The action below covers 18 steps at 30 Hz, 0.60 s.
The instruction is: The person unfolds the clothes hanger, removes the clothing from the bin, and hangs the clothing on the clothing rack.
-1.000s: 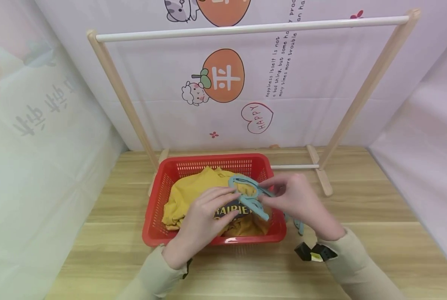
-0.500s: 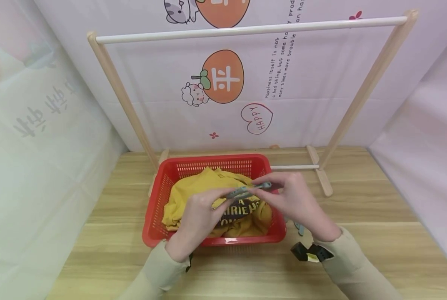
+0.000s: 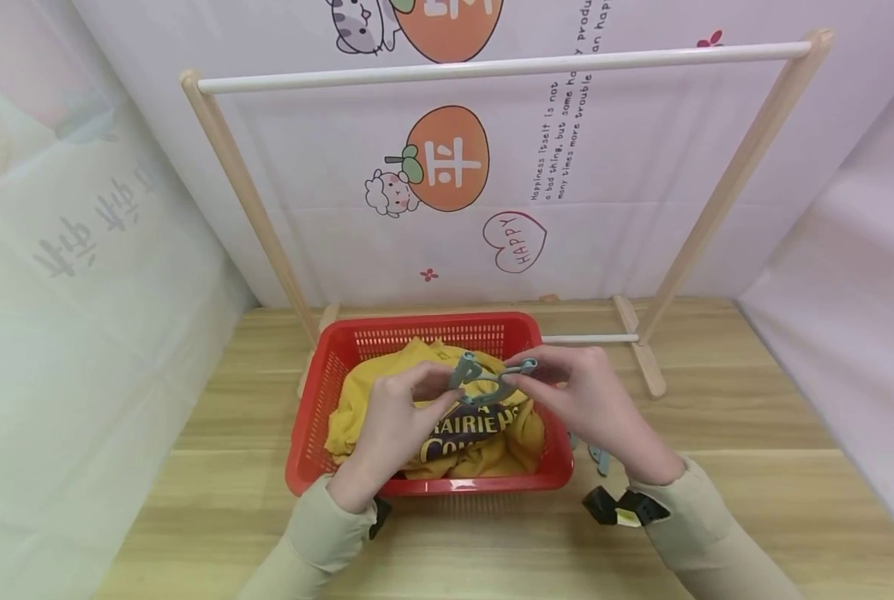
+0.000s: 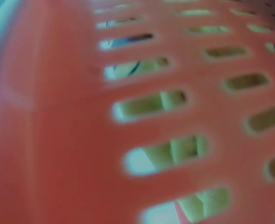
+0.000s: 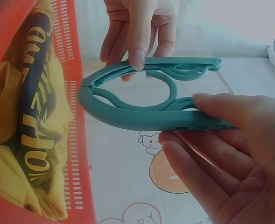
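Observation:
A teal folding clothes hanger [image 5: 128, 119] is held between both hands above the basket, partly folded, with its two arms angled apart. My left hand [image 3: 387, 417] pinches one arm between thumb and fingers. The other arm is pinched by my right hand [image 3: 592, 404]. Beneath them, a yellow garment [image 3: 382, 379] with a dark printed panel lies crumpled in the red plastic basket [image 3: 484, 485]. In the left wrist view, only the slotted basket wall [image 4: 72, 140] fills the near picture, so the left hand is hidden there.
Behind the basket stands a wooden garment rack [image 3: 267, 221] with a white top rail [image 3: 506, 68]. More teal hanger pieces [image 3: 600, 459] lie on the wood-grain table [image 3: 746, 483], right of the basket and partly hidden. Printed white sheets [image 3: 611, 233] surround the back and sides.
The hanger has turned from a flat, looped view to nearly edge-on, and its arms now spread in a V. The left hand has tilted along with it; both hands stay over the basket.

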Each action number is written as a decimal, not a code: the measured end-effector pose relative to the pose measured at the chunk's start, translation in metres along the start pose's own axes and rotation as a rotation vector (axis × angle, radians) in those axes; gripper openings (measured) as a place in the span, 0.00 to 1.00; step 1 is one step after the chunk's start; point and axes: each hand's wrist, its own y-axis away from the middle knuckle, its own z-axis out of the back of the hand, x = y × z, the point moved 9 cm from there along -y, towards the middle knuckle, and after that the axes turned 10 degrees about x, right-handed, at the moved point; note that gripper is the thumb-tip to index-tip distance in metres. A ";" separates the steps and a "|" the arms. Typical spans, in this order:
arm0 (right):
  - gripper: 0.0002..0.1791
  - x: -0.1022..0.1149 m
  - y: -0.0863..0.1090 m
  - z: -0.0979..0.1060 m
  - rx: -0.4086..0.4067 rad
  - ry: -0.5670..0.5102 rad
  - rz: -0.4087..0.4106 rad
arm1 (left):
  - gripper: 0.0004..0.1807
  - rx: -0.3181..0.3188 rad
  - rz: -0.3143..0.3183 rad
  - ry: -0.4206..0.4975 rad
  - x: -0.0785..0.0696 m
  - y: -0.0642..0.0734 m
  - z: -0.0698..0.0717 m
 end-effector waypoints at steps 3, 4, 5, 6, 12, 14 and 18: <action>0.10 0.001 0.000 -0.001 0.015 -0.004 0.003 | 0.12 0.027 0.005 0.025 -0.002 0.001 -0.001; 0.10 0.001 0.000 -0.002 0.023 -0.004 0.006 | 0.13 0.034 0.005 0.027 -0.004 0.002 -0.001; 0.10 0.002 0.001 -0.003 0.032 -0.008 0.007 | 0.13 0.043 0.007 0.029 -0.005 0.003 -0.001; 0.10 0.002 0.001 -0.005 0.041 -0.011 0.011 | 0.13 0.051 0.008 0.026 -0.007 0.004 -0.001; 0.10 0.008 -0.002 -0.007 0.060 -0.006 0.074 | 0.12 0.058 -0.002 -0.016 -0.016 0.005 0.000; 0.10 0.011 -0.003 -0.005 0.048 0.008 0.100 | 0.12 0.056 -0.011 -0.012 -0.018 0.003 0.001; 0.11 0.017 -0.006 -0.001 0.035 0.021 0.135 | 0.11 0.051 -0.020 -0.006 -0.022 0.000 0.003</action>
